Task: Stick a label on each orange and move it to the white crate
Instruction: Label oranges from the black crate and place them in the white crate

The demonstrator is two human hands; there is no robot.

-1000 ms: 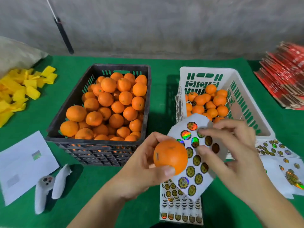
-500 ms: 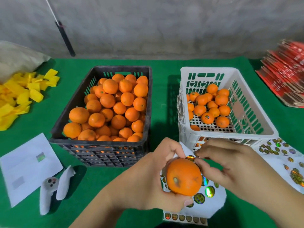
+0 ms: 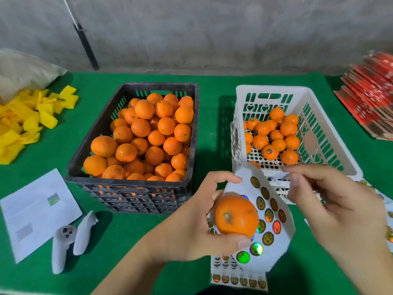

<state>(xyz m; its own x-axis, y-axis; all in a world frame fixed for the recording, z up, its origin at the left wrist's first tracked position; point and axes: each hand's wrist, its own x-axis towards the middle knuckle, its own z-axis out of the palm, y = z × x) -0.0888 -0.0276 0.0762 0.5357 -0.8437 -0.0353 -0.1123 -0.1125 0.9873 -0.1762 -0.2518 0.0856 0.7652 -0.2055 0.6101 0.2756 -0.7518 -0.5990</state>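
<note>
Since 0.5 s ago: right hand (image 3: 331, 209) lifted off the orange (image 3: 236, 216) and drew back to the right, fingers blurred in front of the white crate (image 3: 331, 133). Left hand (image 3: 204, 220) tilted the orange; sticker sheet (image 3: 270, 218) behind it rose, more labels exposed.
</note>
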